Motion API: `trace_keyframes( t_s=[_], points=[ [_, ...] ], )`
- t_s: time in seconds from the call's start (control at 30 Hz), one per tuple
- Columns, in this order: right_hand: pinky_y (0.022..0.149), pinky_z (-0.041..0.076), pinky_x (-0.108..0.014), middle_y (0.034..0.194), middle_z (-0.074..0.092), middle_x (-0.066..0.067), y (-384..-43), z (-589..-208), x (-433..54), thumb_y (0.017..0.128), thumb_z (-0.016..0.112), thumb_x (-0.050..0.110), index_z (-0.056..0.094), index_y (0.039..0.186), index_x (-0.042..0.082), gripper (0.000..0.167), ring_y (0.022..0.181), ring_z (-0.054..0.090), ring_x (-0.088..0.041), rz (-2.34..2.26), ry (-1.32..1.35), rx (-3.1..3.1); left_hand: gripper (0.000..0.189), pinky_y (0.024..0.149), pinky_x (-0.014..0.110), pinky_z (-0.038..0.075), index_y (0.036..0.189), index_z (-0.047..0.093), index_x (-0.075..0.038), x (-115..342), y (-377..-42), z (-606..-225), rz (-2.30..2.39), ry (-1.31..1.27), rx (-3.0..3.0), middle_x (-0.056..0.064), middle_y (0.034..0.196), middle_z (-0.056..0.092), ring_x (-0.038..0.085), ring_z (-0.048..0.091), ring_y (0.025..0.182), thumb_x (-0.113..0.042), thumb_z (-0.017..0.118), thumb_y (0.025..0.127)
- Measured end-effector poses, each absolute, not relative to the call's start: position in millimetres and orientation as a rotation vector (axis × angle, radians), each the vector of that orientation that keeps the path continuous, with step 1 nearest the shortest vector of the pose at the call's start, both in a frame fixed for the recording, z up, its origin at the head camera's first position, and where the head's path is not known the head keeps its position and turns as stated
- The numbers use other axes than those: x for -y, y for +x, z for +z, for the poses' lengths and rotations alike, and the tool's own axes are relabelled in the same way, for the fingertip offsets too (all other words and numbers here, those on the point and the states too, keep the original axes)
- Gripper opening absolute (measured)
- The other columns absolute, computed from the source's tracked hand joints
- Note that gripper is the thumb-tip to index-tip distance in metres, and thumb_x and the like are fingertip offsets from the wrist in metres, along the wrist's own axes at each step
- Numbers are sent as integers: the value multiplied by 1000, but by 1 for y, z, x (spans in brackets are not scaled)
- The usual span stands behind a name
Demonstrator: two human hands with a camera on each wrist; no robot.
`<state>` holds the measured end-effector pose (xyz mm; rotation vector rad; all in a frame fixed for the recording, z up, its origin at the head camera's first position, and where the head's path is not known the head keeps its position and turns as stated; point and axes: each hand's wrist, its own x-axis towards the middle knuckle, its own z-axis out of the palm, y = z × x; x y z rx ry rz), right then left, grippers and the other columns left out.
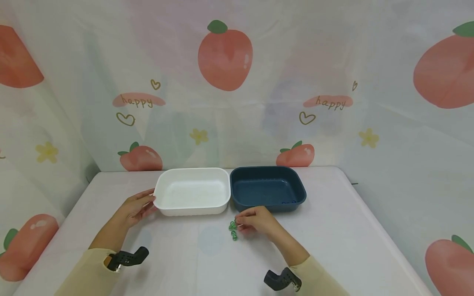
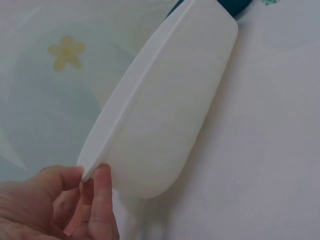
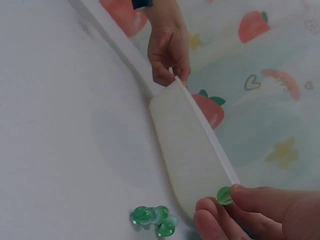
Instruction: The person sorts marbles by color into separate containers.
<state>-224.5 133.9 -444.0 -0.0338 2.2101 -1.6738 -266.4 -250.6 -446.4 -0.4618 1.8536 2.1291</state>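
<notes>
Head cam: my R hand (image 1: 259, 220) pinches something hard to make out here, just above loose green beads (image 1: 232, 226) on the white tablecloth (image 1: 177, 255). Blue bits (image 1: 290, 202) in the navy tray's (image 1: 266, 189) near R corner are too small to ID. My L hand (image 1: 135, 209) grips the L end of the white tray (image 1: 190, 191); sleeves (image 1: 89, 273) cut off at bottom. Trays stand side by side, fruit-print backdrop (image 1: 229, 127) behind; tablecloth runs on btwn my forearms & R of the navy tray.

L wrist cam: thumb & fingers pinch the white tray's rim; navy tray & green beads cut off up top. Tablecloth extends along the tray's side.

R wrist cam: thumb & fingertips hold one translucent green bead (image 3: 225, 195), w/ loose beads nearby on the cloth. My fingers hide part of the white tray's near end.
</notes>
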Motion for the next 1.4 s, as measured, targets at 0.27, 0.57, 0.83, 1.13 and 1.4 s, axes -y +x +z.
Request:
trace_keyframes(
  t_s=[0.27,0.57,0.83,1.13,1.4],
  points=[
    [74,62,-32,99,73,-17,-238,-425,-117,93,67,11,68,113,-9,28,81,73,-20,-1683,-102,-2202,64,80,24,59,152,34,-3,251,-267,-447,2118,-480,-1870,-11,92,60,5,62,81,-11,64,96],
    [72,62,-30,98,74,-18,-254,-418,-107,92,69,10,70,110,-6,24,79,74,-19,-1726,-81,-2183,65,80,24,59,152,32,-3,252,-268,-448,2124,-470,-1863,-12,91,61,5,63,81,-11,64,96],
    [72,62,-29,99,74,-18,-266,-419,-101,92,69,9,71,109,-5,22,79,74,-18,-1753,-42,-2163,69,79,23,59,152,32,-3,252,-268,-451,2131,-469,-1855,-10,91,61,5,63,81,-14,68,94],
    [71,62,-29,97,74,-17,-276,-423,-94,91,68,7,72,107,-4,20,77,74,-18,-1762,35,-2189,65,79,23,59,152,33,-4,252,-268,-452,2136,-480,-1847,-7,96,64,5,64,82,-14,64,96],
    [69,62,-30,99,74,-19,-278,-422,-87,92,67,6,72,107,-5,20,77,74,-22,-1761,24,-2198,65,79,24,59,152,35,-5,252,-269,-453,2139,-494,-1840,-8,92,63,6,63,81,-13,65,96]
  ],
)
